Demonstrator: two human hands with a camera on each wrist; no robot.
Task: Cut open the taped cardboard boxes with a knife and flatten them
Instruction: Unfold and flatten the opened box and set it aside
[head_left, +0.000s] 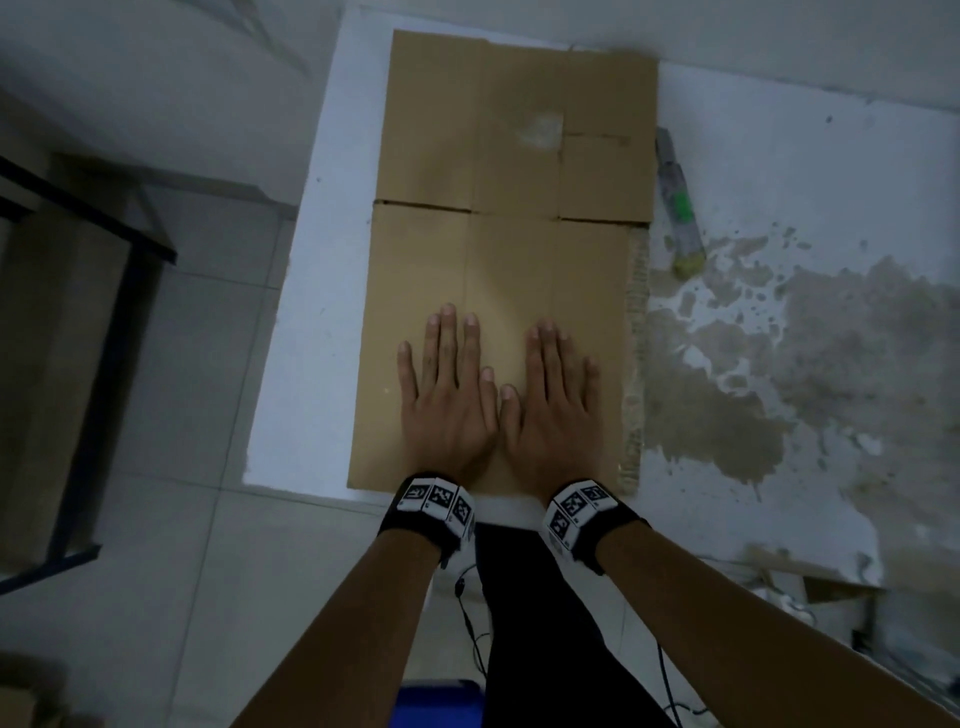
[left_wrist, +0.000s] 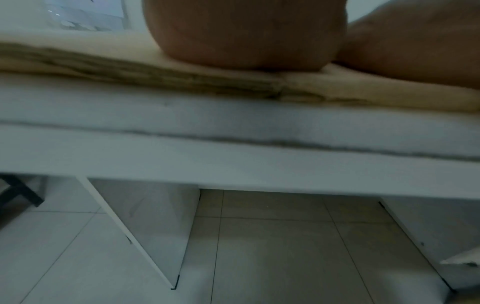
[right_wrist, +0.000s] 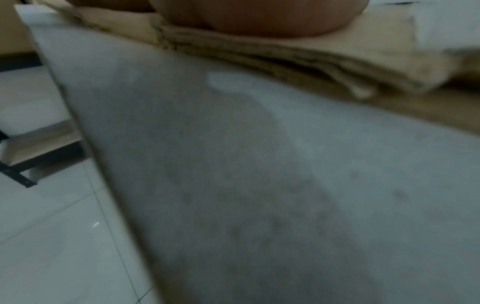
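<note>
Both hands, left (head_left: 447, 400) and right (head_left: 550, 405), press flat, fingers straight, on the flattened box (head_left: 498, 249) mid-surface (head_left: 311, 260); knife (head_left: 678, 202) at 2 o'clock (head view only); wrist views show its layered edge (left_wrist: 182, 82).

The cardboard (head_left: 498, 249) covers the table's (head_left: 311, 291) left part, both hands side by side on its near end. A knife (head_left: 678, 202) lies just beside its right edge; bare, stained tabletop lies right of that.
</note>
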